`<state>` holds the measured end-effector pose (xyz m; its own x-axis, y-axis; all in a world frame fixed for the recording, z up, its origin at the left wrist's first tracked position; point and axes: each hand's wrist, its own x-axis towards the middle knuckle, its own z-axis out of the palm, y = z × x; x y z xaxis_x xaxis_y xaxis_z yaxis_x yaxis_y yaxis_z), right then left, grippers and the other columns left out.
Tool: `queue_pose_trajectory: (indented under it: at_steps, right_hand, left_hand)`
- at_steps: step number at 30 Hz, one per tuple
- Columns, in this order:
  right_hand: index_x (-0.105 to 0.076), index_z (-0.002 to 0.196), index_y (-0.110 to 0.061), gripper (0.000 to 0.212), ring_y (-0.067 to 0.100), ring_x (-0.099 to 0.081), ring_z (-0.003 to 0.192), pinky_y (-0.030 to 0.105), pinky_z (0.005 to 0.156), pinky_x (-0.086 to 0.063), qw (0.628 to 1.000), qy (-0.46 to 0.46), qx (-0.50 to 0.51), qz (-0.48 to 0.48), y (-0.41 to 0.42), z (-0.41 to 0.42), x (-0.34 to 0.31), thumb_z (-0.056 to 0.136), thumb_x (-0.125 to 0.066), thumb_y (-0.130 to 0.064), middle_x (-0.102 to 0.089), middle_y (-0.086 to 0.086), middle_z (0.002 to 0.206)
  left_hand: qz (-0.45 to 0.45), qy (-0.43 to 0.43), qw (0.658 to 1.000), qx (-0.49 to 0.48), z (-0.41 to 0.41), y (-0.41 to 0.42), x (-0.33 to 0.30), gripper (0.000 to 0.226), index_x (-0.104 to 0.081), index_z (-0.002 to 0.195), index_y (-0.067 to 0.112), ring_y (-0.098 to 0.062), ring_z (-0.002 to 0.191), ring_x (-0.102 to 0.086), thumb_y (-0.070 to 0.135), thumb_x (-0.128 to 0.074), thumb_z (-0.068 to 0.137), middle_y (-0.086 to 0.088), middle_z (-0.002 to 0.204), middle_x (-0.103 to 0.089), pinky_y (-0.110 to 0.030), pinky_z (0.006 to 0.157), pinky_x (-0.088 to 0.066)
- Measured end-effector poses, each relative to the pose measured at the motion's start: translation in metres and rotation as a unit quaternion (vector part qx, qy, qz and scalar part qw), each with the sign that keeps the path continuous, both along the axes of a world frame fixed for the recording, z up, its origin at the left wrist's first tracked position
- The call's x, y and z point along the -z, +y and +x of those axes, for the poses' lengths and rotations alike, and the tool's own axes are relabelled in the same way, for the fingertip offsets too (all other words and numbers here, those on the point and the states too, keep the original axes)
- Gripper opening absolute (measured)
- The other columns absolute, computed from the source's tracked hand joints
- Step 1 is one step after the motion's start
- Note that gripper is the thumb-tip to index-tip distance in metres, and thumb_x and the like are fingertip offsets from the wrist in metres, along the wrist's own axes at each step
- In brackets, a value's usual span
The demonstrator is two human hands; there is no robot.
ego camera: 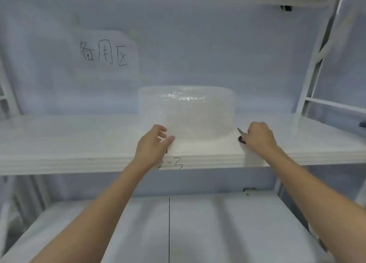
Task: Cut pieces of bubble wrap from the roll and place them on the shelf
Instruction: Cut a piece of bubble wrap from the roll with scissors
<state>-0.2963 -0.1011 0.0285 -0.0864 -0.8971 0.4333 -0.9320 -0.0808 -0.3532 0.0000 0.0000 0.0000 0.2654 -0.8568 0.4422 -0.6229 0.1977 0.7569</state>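
A clear roll of bubble wrap (187, 112) stands on end on the white middle shelf (79, 140). A loose flap of it lies flat toward the shelf's front edge. My left hand (153, 144) hovers at the flap's left side with fingers loosely spread, holding nothing. Just right of the roll, my right hand (258, 137) grips a pair of scissors (241, 134); a thin metal blade tip and a dark handle loop show beside the fingers. Whether the blades are apart is hidden.
A paper sign with handwritten characters (104, 53) hangs on the back panel. The shelf's front edge carries a written label (171, 164). A lower shelf (198, 223) with a thin dark seam lies below. White frame posts (313, 68) stand at the right.
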Motion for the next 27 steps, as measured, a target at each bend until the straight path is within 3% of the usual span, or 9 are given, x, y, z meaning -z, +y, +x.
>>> queue_pose_trajectory:
  at_steps: [5,8,11,15,19,21,22,24,27]
  right_hand:
    - [-0.042,0.059,-0.006,0.042,0.025,-0.047,0.054,0.027,0.044,-0.031,0.998,0.014,0.049,0.047,-0.005,-0.001,-0.007,0.087,-0.064,-0.028,-0.048,0.009,0.062]
    - [-0.049,0.065,-0.007,0.035,0.024,-0.053,0.057,0.026,0.048,-0.037,0.99,0.048,0.062,0.115,0.002,0.0,-0.019,0.077,-0.07,-0.032,-0.054,0.008,0.065]
    - [-0.049,0.071,-0.009,0.034,0.027,-0.056,0.07,0.028,0.056,-0.04,0.984,0.064,0.059,0.158,0.009,-0.001,-0.026,0.077,-0.07,-0.035,-0.055,0.007,0.074]
    - [-0.048,0.072,-0.007,0.035,0.023,-0.051,0.065,0.028,0.053,-0.037,0.981,0.071,0.057,0.169,0.019,-0.001,-0.034,0.08,-0.069,-0.034,-0.053,0.007,0.073]
    - [-0.047,0.059,-0.005,0.042,0.021,-0.046,0.05,0.028,0.046,-0.031,0.991,-0.027,0.051,0.124,0.045,-0.011,-0.044,0.083,-0.069,-0.032,-0.053,0.003,0.043]
    - [-0.052,0.057,0.002,0.039,0.023,-0.049,0.049,0.028,0.044,-0.036,0.98,-0.163,0.01,0.109,0.065,-0.021,-0.041,0.083,-0.067,-0.023,-0.054,0.004,0.037]
    - [-0.059,0.063,0.008,0.034,0.024,-0.057,0.053,0.027,0.045,-0.046,0.957,-0.27,-0.028,0.103,0.075,-0.024,-0.036,0.084,-0.066,-0.019,-0.064,0.011,0.051]
    - [-0.069,0.081,0.013,0.025,0.019,-0.07,0.062,0.019,0.054,-0.058,0.868,-0.468,-0.116,0.119,0.099,-0.023,-0.024,0.089,-0.064,-0.01,-0.072,0.02,0.083]
    - [-0.071,0.079,0.01,0.021,0.019,-0.072,0.062,0.02,0.058,-0.059,0.723,-0.622,-0.232,0.193,0.126,0.0,0.0,0.09,-0.058,-0.003,-0.072,0.022,0.091]
  left_hand:
    - [0.033,0.025,0.999,-0.011,-0.003,-0.006,-0.001,0.025,-0.057,0.106,0.034,0.007,0.082,-0.059,0.051,-0.061,0.087,0.023,0.095,-0.062,-0.033,0.081,-0.041]
    - [0.035,0.038,0.999,-0.001,-0.001,-0.011,-0.004,0.017,-0.06,0.09,0.036,-0.002,0.081,-0.064,0.051,-0.062,0.085,0.023,0.094,-0.065,-0.039,0.088,-0.045]
    - [0.041,0.053,0.997,0.026,0.0,-0.012,-0.003,0.017,-0.06,0.079,0.034,-0.011,0.064,-0.065,0.05,-0.064,0.08,0.023,0.086,-0.067,-0.043,0.089,-0.047]
    - [0.036,0.106,0.99,0.087,0.001,-0.008,-0.007,0.018,-0.061,0.075,0.028,-0.01,0.052,-0.053,0.042,-0.071,0.076,0.017,0.059,-0.062,-0.039,0.076,-0.047]
    - [0.043,0.13,0.98,0.145,0.002,0.003,-0.013,0.014,-0.058,0.081,0.017,-0.005,0.067,-0.059,0.022,-0.069,0.089,-0.001,0.088,-0.078,-0.025,0.067,-0.046]
    - [0.044,0.133,0.977,0.162,0.002,0.008,-0.015,0.013,-0.058,0.083,0.015,-0.009,0.065,-0.057,0.019,-0.068,0.091,0.0,0.088,-0.078,-0.018,0.061,-0.046]
    - [0.044,0.133,0.976,0.166,0.002,0.01,-0.016,0.012,-0.058,0.084,0.014,-0.011,0.064,-0.055,0.018,-0.067,0.091,-0.001,0.089,-0.078,-0.017,0.059,-0.046]
    - [0.041,0.132,0.976,0.17,0.001,0.013,-0.016,0.011,-0.058,0.085,0.012,-0.013,0.063,-0.054,0.016,-0.067,0.091,-0.002,0.089,-0.078,-0.017,0.058,-0.047]
    - [0.043,0.128,0.975,0.175,0.0,0.014,-0.015,0.009,-0.06,0.089,0.011,-0.013,0.063,-0.055,0.016,-0.067,0.092,-0.001,0.088,-0.079,-0.019,0.062,-0.048]
